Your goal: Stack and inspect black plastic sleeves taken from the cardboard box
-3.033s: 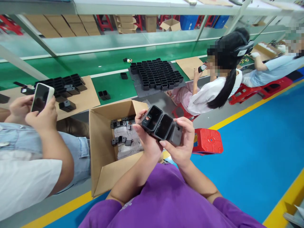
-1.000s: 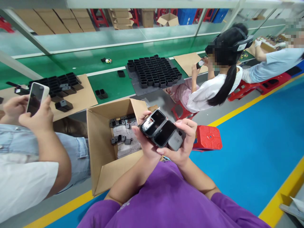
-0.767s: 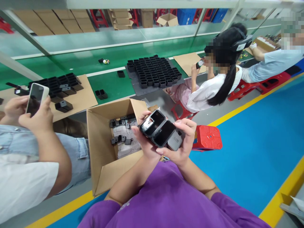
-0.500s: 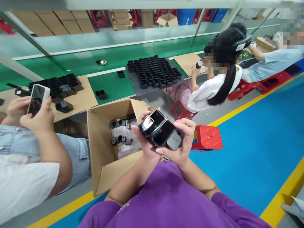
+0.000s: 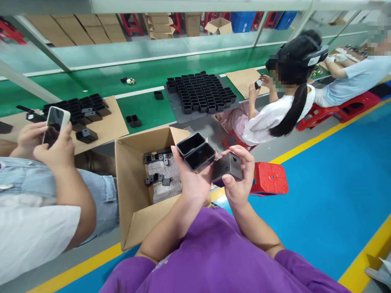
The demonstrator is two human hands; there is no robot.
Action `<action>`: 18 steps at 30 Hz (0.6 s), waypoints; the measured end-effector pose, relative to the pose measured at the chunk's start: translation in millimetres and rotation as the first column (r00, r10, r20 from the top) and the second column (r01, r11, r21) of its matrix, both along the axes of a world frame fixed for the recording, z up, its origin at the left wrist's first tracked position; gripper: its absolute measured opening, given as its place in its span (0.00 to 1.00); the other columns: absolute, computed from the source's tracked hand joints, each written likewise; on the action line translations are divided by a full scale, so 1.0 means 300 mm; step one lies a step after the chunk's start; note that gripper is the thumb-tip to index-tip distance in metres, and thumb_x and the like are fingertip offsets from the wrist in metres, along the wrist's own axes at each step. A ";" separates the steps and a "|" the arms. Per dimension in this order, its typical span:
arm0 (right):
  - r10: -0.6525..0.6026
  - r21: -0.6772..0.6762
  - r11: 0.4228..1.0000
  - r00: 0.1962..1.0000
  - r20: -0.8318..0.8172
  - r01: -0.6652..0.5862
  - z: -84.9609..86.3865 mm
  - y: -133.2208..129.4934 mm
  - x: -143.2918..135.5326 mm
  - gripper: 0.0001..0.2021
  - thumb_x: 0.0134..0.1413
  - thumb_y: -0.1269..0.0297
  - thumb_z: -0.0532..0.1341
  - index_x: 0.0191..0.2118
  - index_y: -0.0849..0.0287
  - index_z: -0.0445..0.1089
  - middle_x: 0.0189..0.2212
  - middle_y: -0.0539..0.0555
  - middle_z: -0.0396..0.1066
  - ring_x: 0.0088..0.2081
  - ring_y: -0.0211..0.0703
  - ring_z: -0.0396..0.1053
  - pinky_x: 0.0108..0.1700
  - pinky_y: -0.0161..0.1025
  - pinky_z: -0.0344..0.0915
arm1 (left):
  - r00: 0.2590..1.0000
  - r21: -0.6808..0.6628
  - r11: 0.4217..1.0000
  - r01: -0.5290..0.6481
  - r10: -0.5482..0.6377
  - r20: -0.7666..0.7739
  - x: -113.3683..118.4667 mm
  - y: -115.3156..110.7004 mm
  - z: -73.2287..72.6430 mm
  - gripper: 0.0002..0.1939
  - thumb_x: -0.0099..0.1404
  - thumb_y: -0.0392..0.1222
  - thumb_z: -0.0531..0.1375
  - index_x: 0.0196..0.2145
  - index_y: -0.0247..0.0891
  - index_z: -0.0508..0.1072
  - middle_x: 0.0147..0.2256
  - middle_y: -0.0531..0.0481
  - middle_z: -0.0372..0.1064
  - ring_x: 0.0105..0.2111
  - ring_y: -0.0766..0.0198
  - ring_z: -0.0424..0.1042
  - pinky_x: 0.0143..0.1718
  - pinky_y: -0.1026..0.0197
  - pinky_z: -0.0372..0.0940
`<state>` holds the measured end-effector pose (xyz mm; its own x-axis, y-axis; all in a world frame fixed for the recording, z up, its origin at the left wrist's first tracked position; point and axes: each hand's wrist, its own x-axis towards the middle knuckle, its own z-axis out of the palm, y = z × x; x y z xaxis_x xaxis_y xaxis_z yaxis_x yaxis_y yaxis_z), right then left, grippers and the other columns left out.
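Two black open-topped cases (image 5: pixel 196 151) lie side by side in my left hand (image 5: pixel 195 181), their hollow insides facing up. My right hand (image 5: pixel 240 179) grips a third dark case (image 5: pixel 227 169) by its sides, with a small notch showing near its upper corner. This case is just right of the pair, tilted, and its opening is out of sight. Left of my hands stands an open cardboard box (image 5: pixel 128 191) with several small dark cases (image 5: pixel 157 156) on wrinkled grey-white sheets inside.
Rows of black cases (image 5: pixel 201 93) stand on a grey mat on the green bench (image 5: pixel 146 108). At left a person's hands hold a phone (image 5: pixel 56 122). People sit at right. A red stool (image 5: pixel 271 179) stands beside my right arm.
My right hand has turned and moved slightly right with one case, now apart from the pair. The pair has tipped, showing hollow insides instead of glossy reflections.
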<state>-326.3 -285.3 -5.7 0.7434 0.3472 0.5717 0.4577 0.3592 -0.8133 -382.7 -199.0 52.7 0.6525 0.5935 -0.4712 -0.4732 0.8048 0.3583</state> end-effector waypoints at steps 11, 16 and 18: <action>0.050 0.010 0.999 0.996 -0.079 -0.050 0.004 0.006 -0.007 0.18 0.62 0.50 0.61 0.55 0.49 0.67 0.53 0.57 0.67 0.53 0.53 0.72 0.57 0.58 0.70 | 0.997 0.266 0.961 -0.076 0.070 0.031 0.002 0.000 -0.031 0.37 0.60 0.80 0.56 0.31 0.41 0.78 0.27 0.51 0.76 0.26 0.61 0.74 0.37 0.55 0.75; 0.079 0.025 0.997 0.984 -0.157 -0.076 -0.004 0.011 -0.010 0.15 0.63 0.54 0.57 0.52 0.50 0.68 0.52 0.56 0.69 0.51 0.51 0.74 0.57 0.59 0.71 | 0.976 0.302 0.930 -0.211 0.182 0.123 0.002 0.000 -0.051 0.28 0.53 0.72 0.68 0.34 0.44 0.78 0.31 0.54 0.77 0.30 0.62 0.76 0.35 0.59 0.72; 0.124 0.068 0.991 0.973 -0.192 -0.113 -0.004 0.013 -0.012 0.15 0.62 0.56 0.57 0.52 0.50 0.69 0.52 0.55 0.69 0.49 0.49 0.75 0.57 0.58 0.71 | 0.971 0.275 0.934 -0.226 0.196 0.134 0.000 0.001 -0.053 0.28 0.51 0.70 0.70 0.35 0.43 0.77 0.31 0.55 0.77 0.29 0.63 0.76 0.35 0.60 0.71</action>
<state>-329.9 -281.5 -6.8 0.7982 0.4110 0.4403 0.2428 0.4494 -0.8597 -382.7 -198.8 36.9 0.5334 0.8225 -0.1975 -0.6675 0.5526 0.4990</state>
